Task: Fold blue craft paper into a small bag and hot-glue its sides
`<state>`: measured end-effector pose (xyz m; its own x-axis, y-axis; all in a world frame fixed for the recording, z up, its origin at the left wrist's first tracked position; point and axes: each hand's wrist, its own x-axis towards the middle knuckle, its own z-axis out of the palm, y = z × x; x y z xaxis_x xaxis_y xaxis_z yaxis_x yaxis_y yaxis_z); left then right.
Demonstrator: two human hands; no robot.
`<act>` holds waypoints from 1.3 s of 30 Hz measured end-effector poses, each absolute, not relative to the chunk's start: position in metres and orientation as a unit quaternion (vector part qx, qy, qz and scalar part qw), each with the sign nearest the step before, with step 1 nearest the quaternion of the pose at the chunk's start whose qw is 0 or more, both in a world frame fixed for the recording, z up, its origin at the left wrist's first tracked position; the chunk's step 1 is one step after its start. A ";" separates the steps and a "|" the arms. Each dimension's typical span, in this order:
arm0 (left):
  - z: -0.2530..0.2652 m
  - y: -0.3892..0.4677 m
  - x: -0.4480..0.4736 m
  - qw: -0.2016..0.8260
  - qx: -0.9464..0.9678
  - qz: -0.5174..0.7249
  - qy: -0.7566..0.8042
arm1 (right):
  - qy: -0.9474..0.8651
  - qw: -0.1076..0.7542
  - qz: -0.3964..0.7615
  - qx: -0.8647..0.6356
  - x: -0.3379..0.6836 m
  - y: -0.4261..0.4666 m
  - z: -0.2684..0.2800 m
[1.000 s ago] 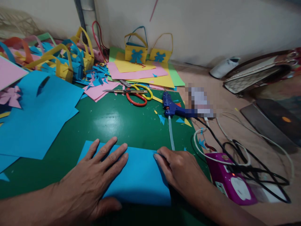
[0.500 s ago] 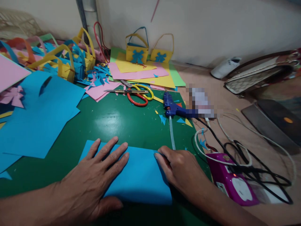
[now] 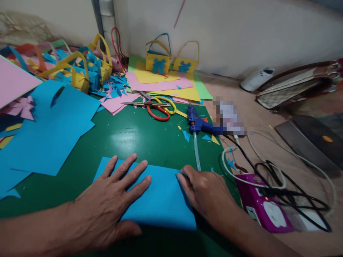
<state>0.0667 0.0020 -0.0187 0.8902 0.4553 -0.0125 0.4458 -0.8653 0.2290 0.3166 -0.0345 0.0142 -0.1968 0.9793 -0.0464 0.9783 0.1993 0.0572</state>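
Observation:
A folded sheet of blue paper (image 3: 166, 200) lies on the green board (image 3: 125, 135) in front of me. My left hand (image 3: 118, 192) rests flat across its left part, fingers spread and thumb near the lower edge. At the upper right corner of the sheet, my right hand (image 3: 206, 189) pinches the paper's edge between thumb and curled fingers. Beyond my right hand is a blue glue gun (image 3: 197, 123) with a clear glue stick in its back. Scissors (image 3: 159, 109) with red and yellow handles lie further off, a slim cutter knife (image 3: 147, 104) across them.
Blue sheets (image 3: 53, 132) lie at the left. Paper bags (image 3: 80, 71) crowd the back left; two yellow ones (image 3: 158, 63) stand against the wall on coloured sheets (image 3: 163, 82). A purple power strip (image 3: 264, 203) with tangled cables sits at the right, near a handbag (image 3: 289, 85).
My left hand has slid slightly to the right on the blue paper. My right hand keeps its pinch at the corner. The whole view has shifted a little.

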 end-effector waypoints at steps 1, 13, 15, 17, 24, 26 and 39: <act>-0.016 0.003 0.068 0.120 0.965 0.010 0.234 | 0.781 0.025 0.024 0.624 0.318 -0.035 0.013; 0.000 0.009 0.070 0.187 0.954 -0.005 0.235 | 0.820 -0.042 0.107 0.561 0.324 -0.030 0.006; -0.001 0.010 0.070 0.190 0.954 -0.008 0.234 | 0.816 -0.036 0.099 0.569 0.325 -0.030 0.006; -0.001 0.009 0.070 0.192 0.954 -0.014 0.230 | 0.810 -0.028 0.086 0.579 0.325 -0.030 0.006; -0.013 0.003 0.069 0.163 0.959 0.014 0.231 | 0.770 0.064 0.071 0.631 0.315 -0.035 0.015; -0.017 0.002 0.068 0.147 0.963 0.025 0.227 | 0.753 0.084 0.092 0.646 0.314 -0.036 0.015; -0.022 -0.008 0.069 0.096 0.964 0.028 0.247 | 0.872 -0.100 0.095 0.470 0.290 -0.075 0.031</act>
